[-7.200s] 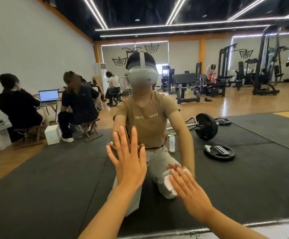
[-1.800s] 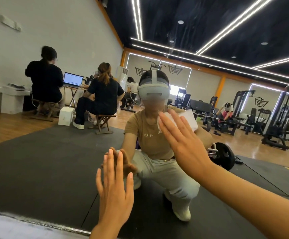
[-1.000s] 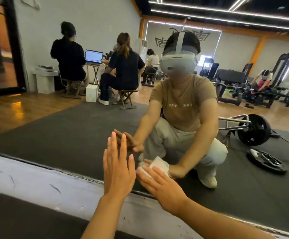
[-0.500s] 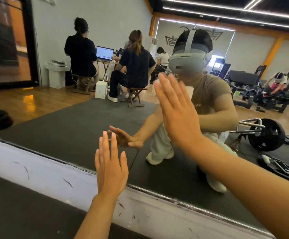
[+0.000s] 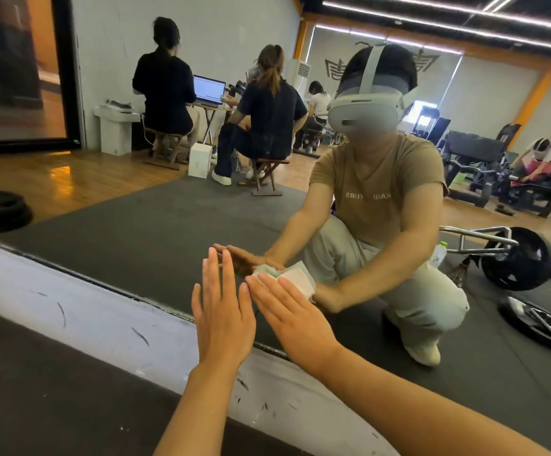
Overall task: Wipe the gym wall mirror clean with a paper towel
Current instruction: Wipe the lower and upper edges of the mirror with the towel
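Observation:
The wall mirror (image 5: 142, 225) fills most of the view and reflects the gym and my crouching figure. My left hand (image 5: 223, 311) rests flat on the glass near its lower edge, fingers straight and slightly apart, holding nothing. Just to its right, my right hand (image 5: 292, 315) presses a folded white paper towel (image 5: 295, 278) flat against the low part of the mirror. The towel shows mostly past my fingertips; the rest is hidden under my palm.
A scuffed white ledge (image 5: 70, 311) runs along the mirror's base, with dark floor mat (image 5: 37, 406) in front of it. A black frame (image 5: 66, 70) edges the mirror at the left. Seated people, a barbell and weight plates appear as reflections.
My right hand has swept the towel down from head height to the bottom of the mirror, beside my left hand. My left hand stays planted on the glass.

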A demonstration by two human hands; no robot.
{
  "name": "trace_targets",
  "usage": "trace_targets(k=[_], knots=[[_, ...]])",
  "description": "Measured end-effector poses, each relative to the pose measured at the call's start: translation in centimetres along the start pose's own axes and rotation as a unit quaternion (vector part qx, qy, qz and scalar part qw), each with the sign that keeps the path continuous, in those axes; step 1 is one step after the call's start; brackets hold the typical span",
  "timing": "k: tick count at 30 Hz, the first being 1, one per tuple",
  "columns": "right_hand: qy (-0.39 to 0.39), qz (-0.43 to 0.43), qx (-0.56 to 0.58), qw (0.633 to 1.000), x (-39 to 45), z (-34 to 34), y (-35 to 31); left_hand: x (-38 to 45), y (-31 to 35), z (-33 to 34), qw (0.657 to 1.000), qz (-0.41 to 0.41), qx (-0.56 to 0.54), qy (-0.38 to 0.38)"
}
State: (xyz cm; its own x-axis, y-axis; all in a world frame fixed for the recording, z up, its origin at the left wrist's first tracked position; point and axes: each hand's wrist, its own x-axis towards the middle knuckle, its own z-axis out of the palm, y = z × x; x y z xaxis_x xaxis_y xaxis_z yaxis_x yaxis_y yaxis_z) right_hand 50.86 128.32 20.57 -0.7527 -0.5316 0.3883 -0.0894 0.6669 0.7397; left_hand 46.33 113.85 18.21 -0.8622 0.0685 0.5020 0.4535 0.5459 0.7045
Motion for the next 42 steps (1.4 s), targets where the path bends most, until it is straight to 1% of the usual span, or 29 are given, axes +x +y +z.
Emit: trace_targets(k=[3,5,7,9,11,13,15,18,21,24,26,28,30,32,33,35,38,40,42], knots=[[0.027,-0.028,0.022,0.999,0.6,-0.7,1.8,-0.2,0.2,0.1,1.000,-0.007,-0.009,-0.016],[0.064,-0.019,0.032,0.997,1.8,-2.4,4.3,-0.2,0.2,0.1,1.000,-0.012,-0.014,-0.023],[0.129,0.040,0.035,0.990,3.7,-5.0,7.5,-0.1,-0.1,0.3,1.000,-0.011,-0.012,-0.016],[0.193,0.114,0.047,0.973,5.8,-7.2,10.6,0.1,-0.3,0.6,1.000,-0.003,-0.012,-0.005],[0.213,0.180,0.065,0.958,7.2,-8.1,12.2,0.1,-0.5,1.0,1.000,0.006,-0.018,0.009],[0.221,0.214,0.094,0.947,7.9,-8.0,11.5,0.1,-0.6,1.6,0.999,0.012,-0.025,0.021],[0.217,0.219,0.115,0.944,7.8,-7.0,9.5,0.1,-0.8,1.9,0.999,0.015,-0.033,0.029],[0.180,0.174,0.137,0.958,6.0,-4.7,6.4,0.2,-1.0,2.0,0.999,0.014,-0.040,0.021],[0.104,0.105,0.108,0.983,2.8,-2.0,3.7,0.1,-0.6,1.4,0.999,0.017,-0.051,0.008],[0.058,0.052,0.069,0.995,-0.9,0.5,1.0,-0.1,0.0,0.7,0.999,0.006,-0.052,-0.011],[0.020,0.023,0.051,0.998,-3.4,1.5,-0.2,-0.1,0.4,0.3,0.999,-0.003,-0.040,-0.026],[-0.040,0.010,0.046,0.998,-5.8,1.7,-0.9,-0.5,0.9,-0.2,0.999,-0.009,-0.021,-0.047],[-0.095,0.002,0.046,0.994,-7.9,1.6,-1.0,-1.1,1.3,-0.3,0.997,-0.004,0.005,-0.071],[-0.125,-0.016,0.045,0.991,-9.2,0.9,-0.3,-2.0,1.6,-0.2,0.995,0.009,0.026,-0.092],[-0.123,-0.022,0.039,0.991,-9.6,0.5,0.4,-2.4,1.8,0.0,0.994,0.017,0.033,-0.102],[-0.094,-0.034,0.027,0.995,-9.7,-0.8,2.6,-3.1,2.3,0.5,0.991,0.036,0.046,-0.119],[-0.014,-0.030,0.011,0.999,-9.6,-2.8,7.0,-4.0,3.2,1.4,0.987,0.080,0.056,-0.129],[0.027,0.015,0.006,1.000,-9.9,-4.1,10.2,-4.3,3.4,2.2,0.985,0.112,0.055,-0.117],[0.072,0.086,0.011,0.994,-10.8,-5.1,13.1,-4.7,3.9,3.4,0.982,0.146,0.057,-0.102]])
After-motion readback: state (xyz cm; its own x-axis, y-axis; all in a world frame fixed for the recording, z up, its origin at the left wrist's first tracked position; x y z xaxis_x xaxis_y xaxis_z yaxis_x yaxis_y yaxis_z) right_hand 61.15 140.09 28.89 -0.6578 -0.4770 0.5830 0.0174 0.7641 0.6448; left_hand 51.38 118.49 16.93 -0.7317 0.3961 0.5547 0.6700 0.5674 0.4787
